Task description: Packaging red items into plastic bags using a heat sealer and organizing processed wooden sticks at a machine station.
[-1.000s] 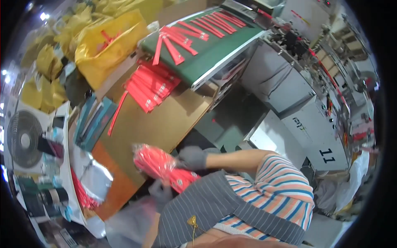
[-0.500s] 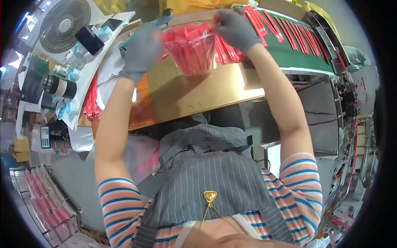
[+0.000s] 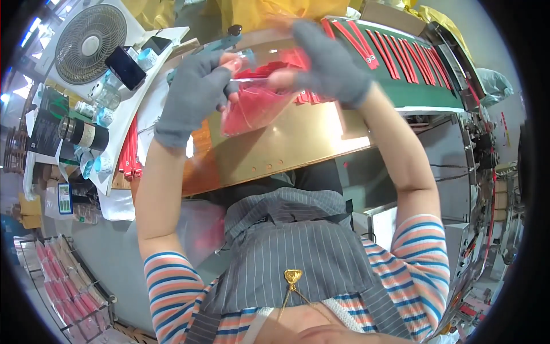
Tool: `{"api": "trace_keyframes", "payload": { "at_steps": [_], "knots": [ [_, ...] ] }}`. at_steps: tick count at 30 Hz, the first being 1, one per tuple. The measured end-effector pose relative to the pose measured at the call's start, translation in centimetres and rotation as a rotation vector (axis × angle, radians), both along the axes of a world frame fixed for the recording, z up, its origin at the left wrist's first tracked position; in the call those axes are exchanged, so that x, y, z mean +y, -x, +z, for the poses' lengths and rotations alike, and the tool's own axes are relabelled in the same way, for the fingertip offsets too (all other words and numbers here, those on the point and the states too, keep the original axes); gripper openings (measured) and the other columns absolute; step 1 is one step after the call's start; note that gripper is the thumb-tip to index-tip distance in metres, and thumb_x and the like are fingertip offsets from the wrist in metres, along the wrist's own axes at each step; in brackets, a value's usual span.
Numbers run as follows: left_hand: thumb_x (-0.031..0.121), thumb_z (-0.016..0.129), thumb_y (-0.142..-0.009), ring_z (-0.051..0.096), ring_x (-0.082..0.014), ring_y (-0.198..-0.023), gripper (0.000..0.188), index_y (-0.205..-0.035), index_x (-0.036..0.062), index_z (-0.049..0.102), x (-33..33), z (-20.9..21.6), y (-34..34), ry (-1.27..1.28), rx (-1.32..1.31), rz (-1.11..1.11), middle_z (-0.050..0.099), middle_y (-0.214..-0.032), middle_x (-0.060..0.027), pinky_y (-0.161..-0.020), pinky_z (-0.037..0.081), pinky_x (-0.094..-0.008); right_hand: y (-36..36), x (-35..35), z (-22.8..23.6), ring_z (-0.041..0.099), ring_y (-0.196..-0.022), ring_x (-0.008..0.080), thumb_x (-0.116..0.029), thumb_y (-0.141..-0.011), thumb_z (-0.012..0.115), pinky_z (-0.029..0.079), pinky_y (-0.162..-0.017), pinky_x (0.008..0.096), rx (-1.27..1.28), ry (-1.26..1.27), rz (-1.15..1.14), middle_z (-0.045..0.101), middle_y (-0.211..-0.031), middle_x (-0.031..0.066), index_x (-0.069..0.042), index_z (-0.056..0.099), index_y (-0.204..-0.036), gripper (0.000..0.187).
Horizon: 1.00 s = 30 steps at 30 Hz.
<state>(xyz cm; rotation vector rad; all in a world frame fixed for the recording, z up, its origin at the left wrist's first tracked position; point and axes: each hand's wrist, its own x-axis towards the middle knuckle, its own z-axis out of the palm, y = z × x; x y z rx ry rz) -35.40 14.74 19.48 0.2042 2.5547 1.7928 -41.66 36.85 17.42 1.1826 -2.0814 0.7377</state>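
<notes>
A clear plastic bag (image 3: 252, 112) filled with red, flat strip-like pieces tilts above the table. My left hand (image 3: 192, 94), in a grey fingerless glove, pinches the bag's left edge near its mouth. At the other side of the mouth is my right hand (image 3: 335, 66), gloved the same way. Its thumb and fingers are spread apart and smeared by motion, with the thumb close to or touching the plastic. Just behind the bag, more red strips (image 3: 309, 96) lie partly covered by the right hand.
Rows of red strips (image 3: 395, 54) lie on a green surface (image 3: 429, 97) at right. The brass-coloured tabletop (image 3: 286, 137) is in front of me. On the left, a white shelf holds a fan (image 3: 90, 35), a phone (image 3: 125, 67) and a dark flask (image 3: 83, 135). Yellow bags (image 3: 258, 14) stand behind.
The bag has come nearer to me and tipped over from upright. My left hand has closed on its edge, while my right hand has swung inward and its fingers have spread.
</notes>
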Motion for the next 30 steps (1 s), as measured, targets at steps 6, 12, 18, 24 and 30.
{"api": "trace_keyframes", "payload": {
  "at_steps": [6, 12, 18, 24, 30],
  "knots": [
    [0.01, 0.074, -0.073, 0.057, -0.0184, -0.097, 0.054, -0.119, -0.0045, 0.051, -0.8, -1.9, 0.9, -0.226, 0.607, 0.184, 0.06, -0.105, -0.0113, -0.087, 0.045, -0.0284, 1.9, -3.3, -2.7, 0.054, -0.053, 0.032, -0.027, -0.085, 0.061, 0.044, -0.052, 0.0388, -0.437, 0.127, 0.132, 0.053, -0.06, 0.0137, -0.005, 0.058, -0.081, 0.022],
    [0.011, 0.075, -0.069, 0.061, -0.0124, -0.073, 0.03, -0.097, 0.0014, 0.066, -4.2, -18.2, 5.7, -0.525, -0.228, 0.151, 0.066, -0.083, -0.0044, -0.069, 0.049, -0.0278, 14.7, -9.6, -11.0, 0.06, -0.062, 0.0325, -0.037, -0.087, 0.055, 0.048, -0.057, 0.0387, -0.262, -0.001, -0.233, 0.06, -0.068, 0.0154, -0.006, 0.057, -0.09, 0.031],
    [0.012, 0.074, -0.069, 0.064, -0.0176, -0.075, 0.03, -0.096, 0.0016, 0.065, -7.7, -22.4, 9.4, -0.713, -0.474, 0.376, 0.067, -0.087, -0.0073, -0.071, 0.052, -0.0303, 19.2, -16.9, -9.1, 0.061, -0.076, 0.0341, -0.044, -0.081, 0.059, 0.049, -0.065, 0.0429, -0.279, 0.088, -0.325, 0.06, -0.093, 0.0144, -0.008, 0.057, -0.097, 0.039],
    [0.015, 0.069, -0.075, 0.065, -0.0193, -0.082, 0.028, -0.099, 0.0026, 0.063, -11.0, -23.6, 12.4, -0.814, -0.528, 0.399, 0.066, -0.093, -0.0092, -0.077, 0.052, -0.0326, 21.4, -16.2, -13.5, 0.061, -0.076, 0.035, -0.034, -0.082, 0.056, 0.048, -0.064, 0.0446, -0.279, -0.075, -0.514, 0.061, -0.082, 0.0135, -0.011, 0.059, -0.087, 0.023],
    [0.014, 0.069, -0.074, 0.063, -0.0169, -0.083, 0.024, -0.094, 0.0025, 0.066, -10.8, -23.3, 11.8, -0.693, -0.473, 0.421, 0.066, -0.093, -0.0064, -0.08, 0.049, -0.0308, 22.3, -15.3, -16.7, 0.061, -0.074, 0.0352, -0.028, -0.081, 0.053, 0.048, -0.065, 0.0464, -0.386, -0.111, -0.45, 0.063, -0.081, 0.0151, -0.009, 0.059, -0.081, 0.02]
  ]
}}
